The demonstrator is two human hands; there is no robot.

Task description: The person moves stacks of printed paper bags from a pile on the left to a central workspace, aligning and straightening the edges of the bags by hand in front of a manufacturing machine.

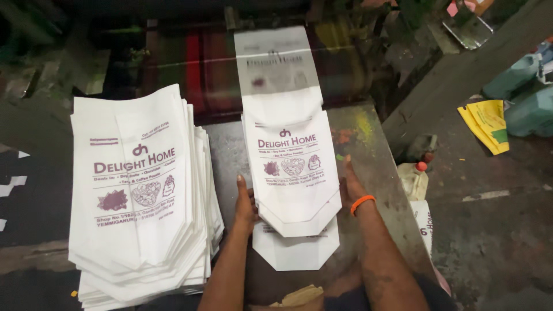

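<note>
Left hand (pixel 244 203): flat, released, touching the left edge of the printed paper bags (pixel 294 173).
Right hand (pixel 349 185): flat, released, at their right edge.
Bags: between both hands on the tabletop (pixel 377 167).

A print workshop: a stack of printed white bags (pixel 141 196) beside an ink-stained machine bed (pixel 368 150).

Printed bags (pixel 294 173) lie overlapped at worktop (pixel 374 167) centre, between left hand (pixel 245 204) and right hand (pixel 350 184). A bag stack (pixel 138 196) sits to their left.
</note>
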